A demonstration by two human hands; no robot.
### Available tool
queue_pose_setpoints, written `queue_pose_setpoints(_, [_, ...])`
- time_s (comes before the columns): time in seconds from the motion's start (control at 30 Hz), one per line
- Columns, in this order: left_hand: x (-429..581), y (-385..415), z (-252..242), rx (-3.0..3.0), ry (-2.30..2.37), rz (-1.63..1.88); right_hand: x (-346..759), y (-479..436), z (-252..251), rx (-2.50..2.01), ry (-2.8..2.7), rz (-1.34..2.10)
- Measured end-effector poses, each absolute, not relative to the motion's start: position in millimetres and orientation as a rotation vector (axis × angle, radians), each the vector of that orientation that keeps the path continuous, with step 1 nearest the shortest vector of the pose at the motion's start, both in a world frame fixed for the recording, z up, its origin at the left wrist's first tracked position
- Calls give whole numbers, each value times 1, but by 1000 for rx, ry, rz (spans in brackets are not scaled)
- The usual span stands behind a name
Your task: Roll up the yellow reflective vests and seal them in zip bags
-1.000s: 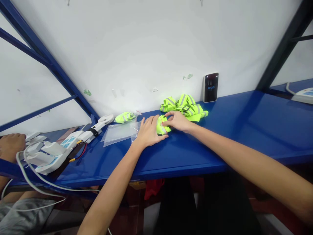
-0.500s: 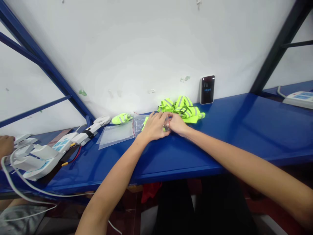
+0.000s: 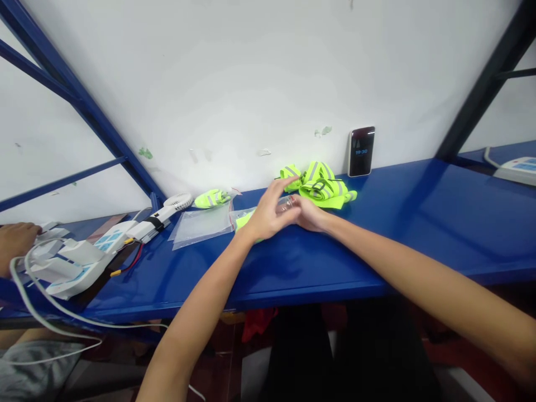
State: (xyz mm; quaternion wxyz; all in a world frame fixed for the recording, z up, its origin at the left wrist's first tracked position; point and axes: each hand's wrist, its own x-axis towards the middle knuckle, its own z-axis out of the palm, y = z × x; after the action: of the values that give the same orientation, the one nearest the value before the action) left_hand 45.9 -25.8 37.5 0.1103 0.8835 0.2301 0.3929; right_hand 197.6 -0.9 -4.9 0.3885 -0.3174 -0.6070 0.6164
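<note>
— Where do you work?
— On the blue surface (image 3: 402,229), near the yellow-green pile (image 3: 326,191). There lies the clear bag (image 3: 286,205), partly hidden by my left grip (image 3: 267,216), which is loose, fingers and thumb apart.
— And the other?
— My right grip (image 3: 310,214) is at the bag's end; whether it pinches, I cannot tell.
— Which step?
— Closing, I judge; the bundle (image 3: 243,221) seems inside. Next calls for even pressing along the red strip (image 3: 292,198).
</note>
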Motion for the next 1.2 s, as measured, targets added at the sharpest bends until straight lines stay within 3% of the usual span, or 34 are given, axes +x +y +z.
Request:
queue_pose_setpoints(0.1, [32, -15, 45, 2354, 886, 1284, 204, 1, 1, -749, -1420, 1840])
queue_pose_setpoints(0.17, [22, -7, 43, 2304, 1067, 1219, 206, 1, 1, -778, -1422, 1834])
queue_pose_setpoints(0.43, [25, 8, 12, 2422, 1697, 347, 210, 14, -10, -1290, -1976, 660])
queue_pose_setpoints(0.57, [28, 6, 22, 2334, 1843, 134, 209, 15, -10, -1421, -2111, 513])
queue_pose_setpoints(0.67, [17, 5, 34, 2147, 1704, 24, 208, 11, -8, -1434, -2203, 532])
queue_pose_setpoints(0.8, [-1, 5, 35, 1850, 1395, 112, 207, 4, -7, -1276, -2327, 574])
queue_pose_setpoints(1.0, [1, 9, 12, 2037, 1022, 440, 210, 2, -10, -1180, -2298, 528])
queue_pose_setpoints(1.2, [9, 10, -3, 1837, 939, 794, 215, 7, -11, -1081, -2284, 598])
